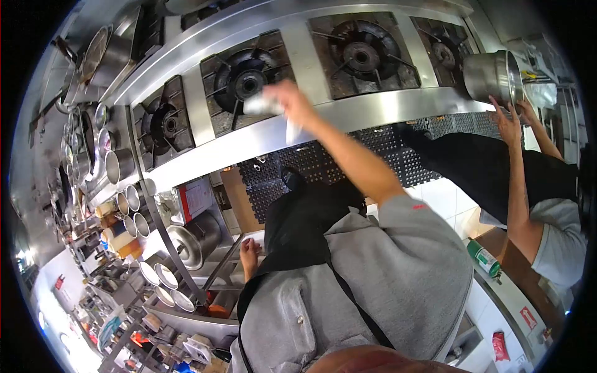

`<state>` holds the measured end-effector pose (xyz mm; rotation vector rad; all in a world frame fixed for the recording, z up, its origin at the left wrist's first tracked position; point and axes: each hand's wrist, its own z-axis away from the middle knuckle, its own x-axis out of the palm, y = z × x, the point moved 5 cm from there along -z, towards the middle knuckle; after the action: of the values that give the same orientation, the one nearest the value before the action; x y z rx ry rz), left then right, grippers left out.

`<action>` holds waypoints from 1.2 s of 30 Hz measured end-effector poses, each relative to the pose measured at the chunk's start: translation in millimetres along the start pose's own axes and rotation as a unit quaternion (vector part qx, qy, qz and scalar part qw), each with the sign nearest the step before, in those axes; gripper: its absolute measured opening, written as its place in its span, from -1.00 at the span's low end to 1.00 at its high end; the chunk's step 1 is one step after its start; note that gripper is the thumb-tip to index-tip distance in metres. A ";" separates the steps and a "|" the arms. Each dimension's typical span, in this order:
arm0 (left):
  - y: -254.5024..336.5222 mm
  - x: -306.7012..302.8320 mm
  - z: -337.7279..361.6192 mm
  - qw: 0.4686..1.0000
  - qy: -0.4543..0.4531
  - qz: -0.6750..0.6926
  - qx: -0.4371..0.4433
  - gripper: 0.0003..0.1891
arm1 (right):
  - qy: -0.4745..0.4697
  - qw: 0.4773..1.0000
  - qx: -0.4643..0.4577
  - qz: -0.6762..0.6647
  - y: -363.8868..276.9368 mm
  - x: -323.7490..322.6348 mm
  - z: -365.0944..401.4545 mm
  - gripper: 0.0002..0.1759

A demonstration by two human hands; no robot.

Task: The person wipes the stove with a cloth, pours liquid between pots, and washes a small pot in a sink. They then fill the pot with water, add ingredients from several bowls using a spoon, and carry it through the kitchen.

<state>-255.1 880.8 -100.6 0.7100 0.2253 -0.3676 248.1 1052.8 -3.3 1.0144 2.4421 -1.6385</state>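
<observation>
My right hand [292,104], smeared by motion, grips a white cloth [262,105] above the front edge of the steel stove. Part of the cloth hangs below the hand. Just behind it is a black gas burner [250,84] with a dark grate. My left hand [250,252] hangs low by my side, its fingers loosely bent and nothing visible in them. A metal rail [225,264] runs close beside that hand.
At the right, a co-worker's hands [510,124] hold a large steel pot [488,76] at the stove's end. A lidded pot [202,239] stands left, near several hanging pans [118,165]. Black perforated matting [379,146] covers the floor. A green cylinder [484,258] lies at right.
</observation>
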 end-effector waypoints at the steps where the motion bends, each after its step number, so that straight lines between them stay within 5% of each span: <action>1: -11.7 -20.4 -1.4 1.000 -0.002 0.006 -0.006 -0.68 | 0.030 0.998 -0.005 -0.052 9.2 -13.7 -39.2 -0.61; 2: -25.0 -37.9 -7.0 0.999 0.001 0.036 -0.015 -0.68 | 0.011 0.997 0.072 0.003 23.9 -29.2 -78.4 -0.56; 3: -42.4 -57.8 -11.1 0.998 0.006 0.065 -0.026 -0.69 | 0.026 0.985 0.041 0.165 39.3 -46.1 -114.7 -0.53; 6: -123.2 -112.1 -37.8 0.963 -0.069 -0.130 0.227 -0.67 | -0.021 0.945 0.088 0.313 128.5 -61.3 -178.6 -0.55; 7: -108.4 -110.5 -30.8 0.985 -0.033 -0.127 0.116 -0.67 | -0.024 0.946 0.085 0.312 150.6 -54.3 -177.5 -0.55; 9: -58.0 -98.5 1.2 0.988 0.048 -0.095 -0.113 -0.66 | -0.067 0.838 0.021 0.541 188.2 -33.6 -156.6 -0.56; 12: -48.6 -93.9 -8.6 0.991 0.007 -0.117 -0.065 -0.64 | 0.037 0.833 -0.035 0.551 159.5 -14.5 -106.7 -0.58; 13: -94.7 -101.2 -32.6 0.990 -0.005 -0.011 -0.143 -0.64 | 0.020 0.856 -0.008 0.517 136.8 -16.4 -90.4 -0.60; 16: -29.8 -86.0 -53.1 0.989 -0.076 -0.117 -0.055 -0.64 | -0.026 0.910 0.031 0.413 99.3 -13.8 -19.1 -0.56; 19: 6.2 -79.9 -111.5 0.996 -0.079 -0.032 -0.031 -0.68 | -0.017 0.941 0.064 0.332 27.0 -20.3 48.2 -0.34; 22: 68.1 -68.9 -120.1 0.998 -0.062 0.012 0.009 -0.70 | -0.062 0.949 0.123 0.282 15.3 -31.1 66.8 -0.51; 26: 88.7 -54.3 -131.6 0.996 -0.036 0.069 0.034 -0.70 | -0.150 0.946 0.218 0.186 39.8 -75.5 29.7 -0.60; 30: 35.0 -39.8 -131.5 0.998 -0.053 0.044 -0.015 -0.70 | -0.350 0.884 0.267 0.156 40.3 -108.6 -55.8 -0.64; 32: 7.3 -24.6 -129.7 0.979 -0.097 -0.088 0.155 -0.68 | -0.394 0.860 0.311 0.094 37.3 -111.1 -90.2 -0.65; 36: 5.6 3.4 -95.3 0.995 -0.089 0.025 -0.032 -0.63 | -0.339 0.871 0.289 0.207 29.4 -112.5 -132.9 -0.71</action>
<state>-257.1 947.7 -168.7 0.6153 0.0499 -0.3728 394.6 1115.1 73.1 0.7244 1.2211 -2.1117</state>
